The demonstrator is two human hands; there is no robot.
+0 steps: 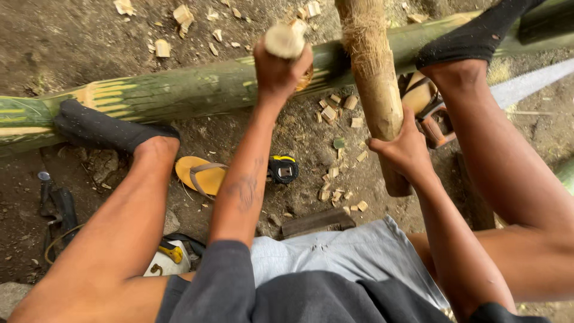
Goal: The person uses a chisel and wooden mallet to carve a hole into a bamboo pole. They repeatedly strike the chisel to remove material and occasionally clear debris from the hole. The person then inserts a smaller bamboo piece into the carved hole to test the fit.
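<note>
Bamboo pole (179,93) lies on the dirt, pinned under both socked feet. My left hand (281,69) has fingers wrapped on a chisel handle (284,40), right hand (405,149) clamped round the wooden mallet (373,78). A glancing blow could smash my knuckles.

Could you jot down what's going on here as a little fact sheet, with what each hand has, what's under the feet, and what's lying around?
Left hand: fist closed around a short wooden handle, pressed at the bamboo pole
Right hand: grips a thick wooden club, held upright
Feet: both in black socks, resting on the green bamboo pole
Ground: wood chips, yellow sandal, tape measure, hand saw
Saw blade: extends right across the soil
</note>
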